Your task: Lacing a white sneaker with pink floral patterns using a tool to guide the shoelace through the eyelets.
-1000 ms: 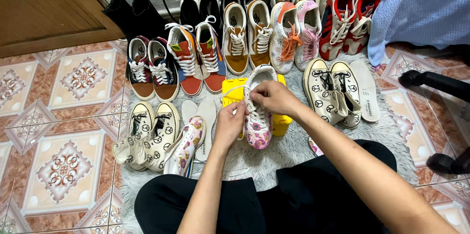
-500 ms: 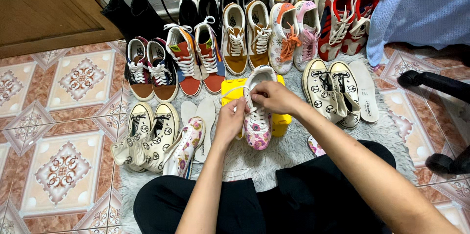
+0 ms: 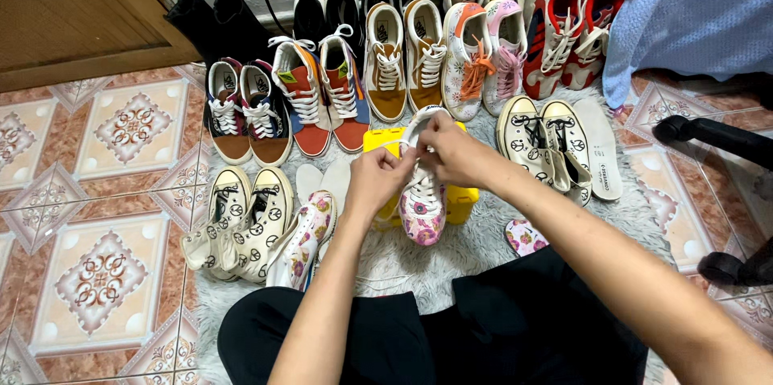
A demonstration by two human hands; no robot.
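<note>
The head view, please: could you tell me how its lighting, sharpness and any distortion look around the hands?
Head view: light is even and soft, with no harsh glare on the patterned floor tiles; the left hand and right hand on the floral shoe are sharp, without motion blur; the wide lens stretches the forearms near the bottom edge; the dark trousers lose detail in shadow.

The floral sneaker is white with pink flowers, and right under it is a bright yellow box. Its match left of the box has the same pink flower print. Further left, 2 cream high-tops covered in black peace signs, and 2 more like them right of the box. Behind the box: an orange, white and navy pair, then a mustard-brown pair. All on a fluffy grey rug; the floor tiles are terracotta and cream.
</note>
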